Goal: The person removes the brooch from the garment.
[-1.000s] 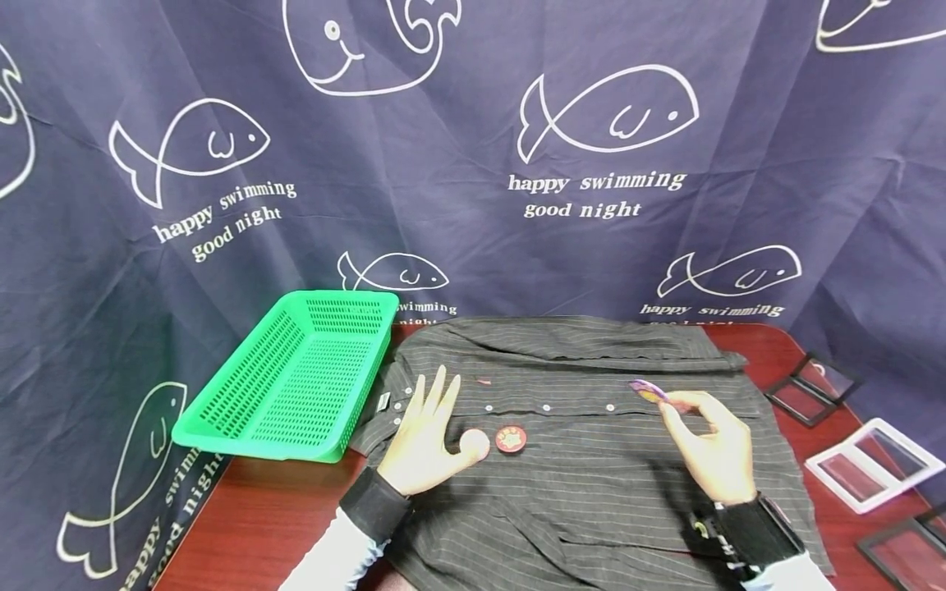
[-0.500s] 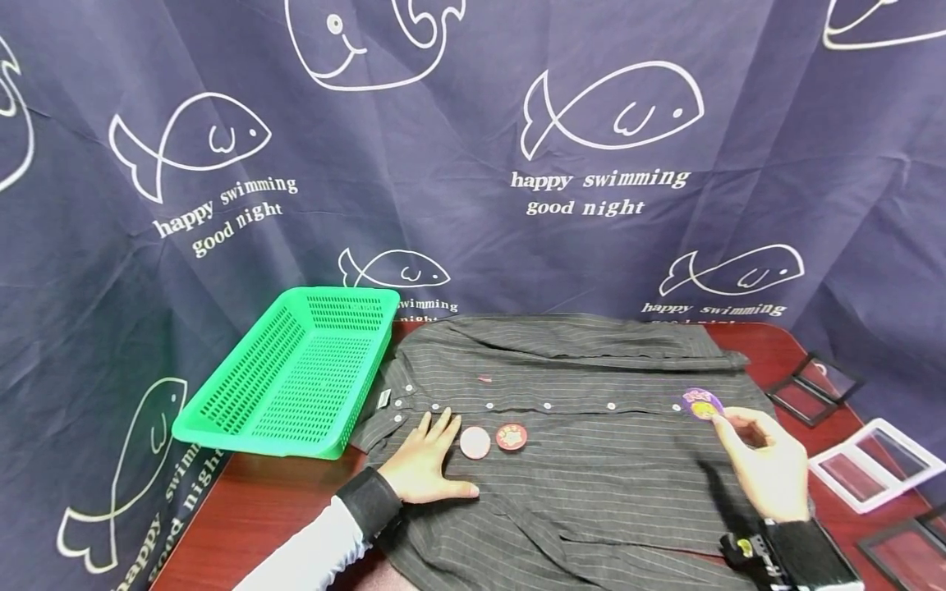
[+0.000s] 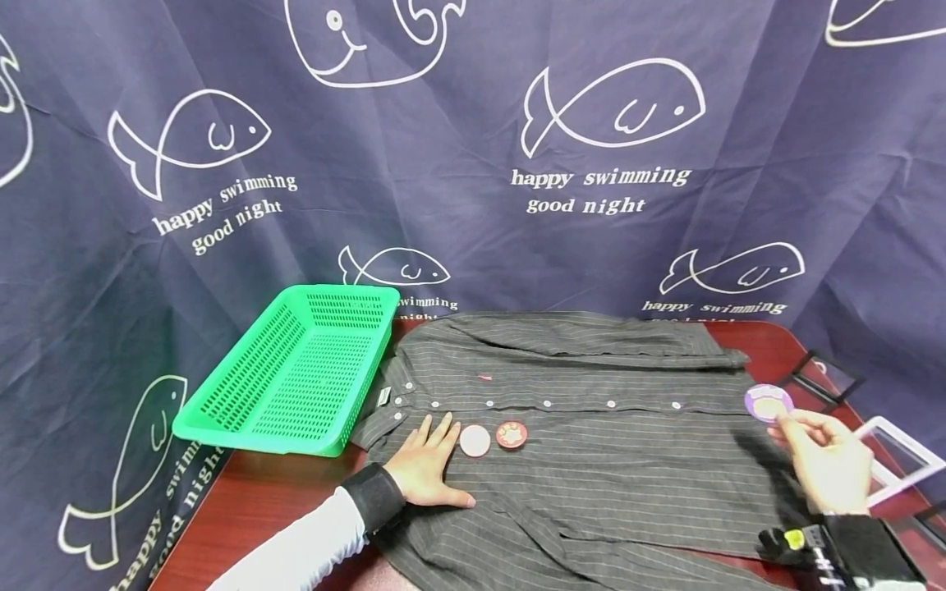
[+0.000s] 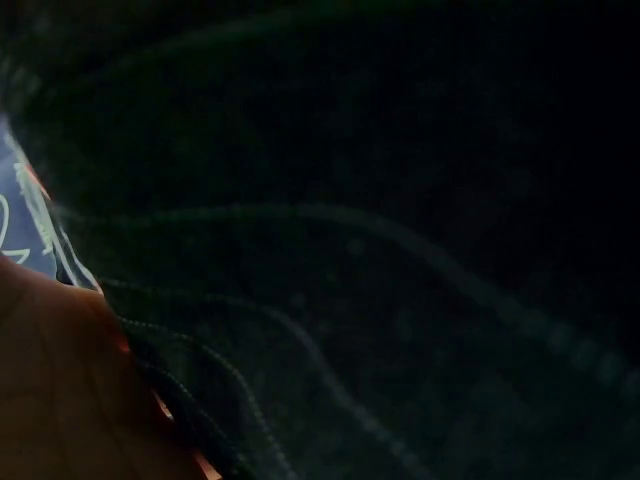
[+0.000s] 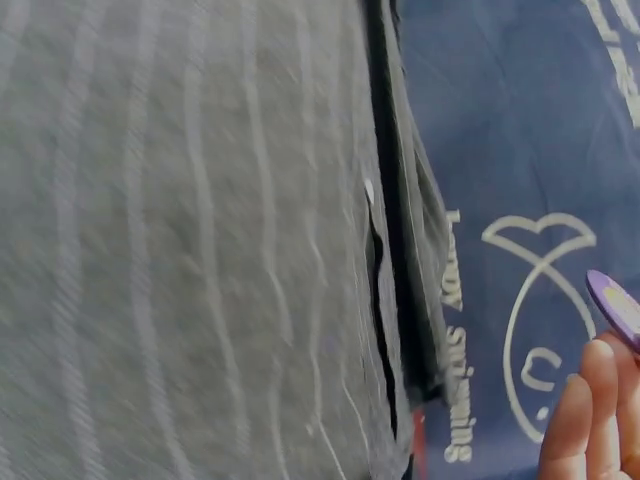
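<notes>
A dark grey pinstriped shirt (image 3: 591, 460) lies spread over the table. My left hand (image 3: 424, 466) rests on its collar end with fingers spread; the left wrist view is mostly dark striped cloth beside the palm (image 4: 70, 390). Just right of those fingers lie a pale pink round badge (image 3: 475, 441) and a red round badge with a yellowish figure (image 3: 512, 435). At the shirt's right edge my right hand (image 3: 828, 455) pinches a purple round badge (image 3: 769, 403) by its rim. That purple badge (image 5: 617, 305) also shows above the fingertips (image 5: 600, 370) in the right wrist view.
A green plastic basket (image 3: 296, 386) stands at the left on the red-brown table (image 3: 259, 509). Along the right side lie a black frame (image 3: 824, 377), a white frame (image 3: 905, 455) and another dark frame (image 3: 931, 521). A blue fish-print curtain (image 3: 473, 164) hangs behind.
My right hand has carried the purple badge rightward across the shirt to its right edge. My left hand has come off the pink badge, down and left, and now lies on the shirt.
</notes>
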`<move>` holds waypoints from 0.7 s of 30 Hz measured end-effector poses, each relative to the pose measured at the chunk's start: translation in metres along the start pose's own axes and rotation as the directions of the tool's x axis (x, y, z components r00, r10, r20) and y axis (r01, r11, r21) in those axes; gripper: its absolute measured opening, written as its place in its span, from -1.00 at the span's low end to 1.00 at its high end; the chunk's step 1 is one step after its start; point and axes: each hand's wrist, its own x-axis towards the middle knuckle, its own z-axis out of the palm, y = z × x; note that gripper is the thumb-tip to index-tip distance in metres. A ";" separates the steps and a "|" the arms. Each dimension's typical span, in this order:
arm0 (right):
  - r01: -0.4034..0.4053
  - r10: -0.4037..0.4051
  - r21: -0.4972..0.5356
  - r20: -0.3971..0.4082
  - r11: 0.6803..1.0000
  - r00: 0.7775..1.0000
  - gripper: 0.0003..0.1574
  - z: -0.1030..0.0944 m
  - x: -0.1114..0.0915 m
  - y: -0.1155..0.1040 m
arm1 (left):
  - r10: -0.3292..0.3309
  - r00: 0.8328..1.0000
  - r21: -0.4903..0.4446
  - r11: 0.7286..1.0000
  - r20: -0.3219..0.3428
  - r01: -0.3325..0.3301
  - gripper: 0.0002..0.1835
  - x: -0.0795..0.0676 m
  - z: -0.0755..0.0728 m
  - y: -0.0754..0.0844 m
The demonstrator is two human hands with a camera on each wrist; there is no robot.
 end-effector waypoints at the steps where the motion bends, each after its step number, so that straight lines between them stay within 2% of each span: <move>1: -0.035 0.035 0.075 0.006 0.997 0.999 -0.68 -0.003 0.005 0.000 | -0.002 1.000 -0.004 1.000 0.003 0.002 0.29 0.000 0.000 0.000; 3: -0.089 0.091 0.221 -0.001 0.971 0.996 -0.70 -0.007 0.013 0.001 | -0.003 1.000 -0.004 1.000 0.006 0.003 0.29 -0.001 -0.002 0.002; 7: -0.135 0.148 0.268 -0.030 0.954 0.988 -0.68 -0.014 0.029 0.002 | -0.007 1.000 0.003 1.000 0.015 0.007 0.28 -0.003 -0.005 0.005; 13: -0.222 0.249 0.257 -0.079 0.941 0.965 -0.58 -0.020 0.051 0.008 | -0.005 1.000 0.005 1.000 0.025 0.005 0.27 -0.006 -0.011 0.010; 19: -0.318 0.332 0.224 -0.026 0.921 0.943 -0.43 -0.028 0.065 0.015 | -0.006 1.000 0.007 1.000 0.025 0.005 0.27 -0.007 -0.013 0.011; 21: -0.359 0.369 0.214 -0.008 0.908 0.929 -0.40 -0.030 0.069 0.016 | -0.006 1.000 0.012 1.000 0.023 0.006 0.27 -0.007 -0.012 0.011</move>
